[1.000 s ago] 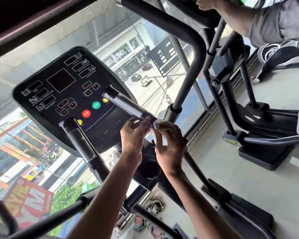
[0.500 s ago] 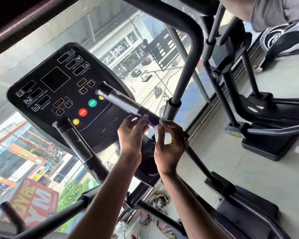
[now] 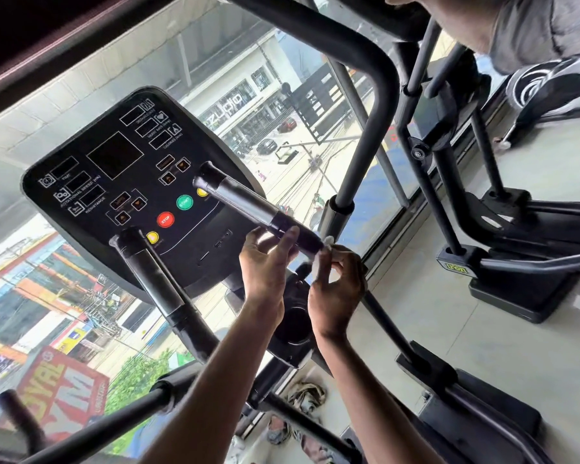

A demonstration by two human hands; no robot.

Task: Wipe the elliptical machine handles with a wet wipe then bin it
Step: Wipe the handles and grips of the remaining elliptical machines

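Black plastic console [image 3: 91, 202] at far left, tilted, with red stop button [image 3: 165, 219], green button [image 3: 184, 202] and yellow button [image 3: 152, 237] low on its face. Just below it, left fixed handle [image 3: 154, 283], dark, untouched, slanting down toward the forearms. Next over, left hand [image 3: 265, 266] raised from below, fingers [image 3: 290, 237] nearly straight and close together, tips laid against the black collar at the lower end of right fixed handle [image 3: 245, 202]; thumb up at the near side of the same collar; nothing gripped, only touching. Silver sensor stretch of that handle bare above the fingertips, crossing in front of the console's right edge. Just right of the collar, right hand [image 3: 335, 293], thumb and forefinger curled and pinching wet wipe [image 3: 317, 262], other fingers loosely bent behind. Wipe white, crumpled into a narrow strip, upper end at the handle just beside the left fingertips, lower end hidden inside the pinch. Beneath both hands, round cup holder [image 3: 292, 329], partly covered by the right wrist. Behind, tall curved moving arm [image 3: 379, 105] rising across the window [image 3: 215, 61]. Farther right, second elliptical [image 3: 516, 249] on pale floor [image 3: 482, 380]; at top right, grey sleeve [image 3: 533, 28] of another person.
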